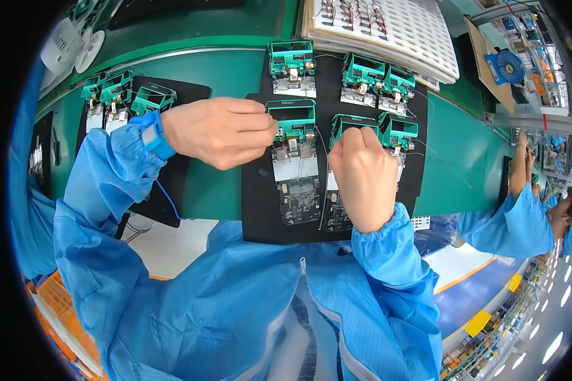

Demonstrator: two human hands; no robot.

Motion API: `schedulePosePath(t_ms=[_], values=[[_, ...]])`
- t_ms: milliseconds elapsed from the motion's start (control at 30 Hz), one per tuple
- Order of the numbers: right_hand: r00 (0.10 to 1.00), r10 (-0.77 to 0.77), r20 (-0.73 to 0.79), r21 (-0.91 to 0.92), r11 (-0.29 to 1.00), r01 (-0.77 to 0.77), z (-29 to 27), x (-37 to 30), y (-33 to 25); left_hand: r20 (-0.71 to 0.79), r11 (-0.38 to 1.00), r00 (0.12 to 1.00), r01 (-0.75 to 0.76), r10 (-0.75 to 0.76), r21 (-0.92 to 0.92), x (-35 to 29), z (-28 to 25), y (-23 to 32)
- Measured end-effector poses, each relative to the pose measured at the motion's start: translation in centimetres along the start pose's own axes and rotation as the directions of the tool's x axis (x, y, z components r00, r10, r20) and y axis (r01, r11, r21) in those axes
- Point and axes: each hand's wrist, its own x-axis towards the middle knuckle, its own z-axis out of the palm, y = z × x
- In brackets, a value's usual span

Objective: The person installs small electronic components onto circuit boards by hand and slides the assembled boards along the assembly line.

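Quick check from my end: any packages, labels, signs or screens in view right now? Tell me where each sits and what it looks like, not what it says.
Pale label panel: rectangular, white-grey, on the board below the green frame by the left hand.
Brown cardboard sheet: flat, upper right, under the small blue fan.
No screens or signs clear enough to tell.

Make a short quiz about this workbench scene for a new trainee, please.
1. True or false: the left hand wears a blue wrist strap.
2. What colour are the plastic frames on the circuit boards: A red, B green, C yellow?
3. On what do the boards near the right hand lie?

Key: 1 true. 2 B. 3 A black tray on the green belt.
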Motion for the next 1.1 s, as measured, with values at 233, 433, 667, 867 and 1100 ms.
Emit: schedulePosePath(t_ms=[233, 433, 667, 867, 1100], values=[[0.968, 0.249, -0.031, 0.499, 0.843, -0.201, 0.5, -0.7, 3.7, -0.011, 0.997, 0.999, 0.043, -0.044, -0.061, 0.2, 0.8, -0.4], [0.885, 0.46, 0.066, 0.762, 0.549, -0.342, 0.2, -1.8, 5.4, -0.116, 0.778, 0.807, 0.505, -0.579, -0.373, 0.6, 1.9, 0.9], [0.882, 0.47, -0.024, 0.707, 0.632, -0.317, 0.9, -2.3, 6.4, -0.093, 0.434, 0.48, 0.672, -0.872, -0.6, 3.7, 0.6, 0.9], [0.885, 0.463, -0.051, 0.721, 0.63, -0.288, 1.6, -2.5, 6.9, -0.015, 0.61, 0.689, 0.631, -0.725, -0.479, 7.5, -0.1, 2.9], [0.919, 0.349, -0.183, 0.616, 0.769, -0.17, 1.0, -2.4, 6.3, 0.045, 0.771, 0.855, 0.488, -0.517, -0.41, 11.2, 2.8, 4.1]])
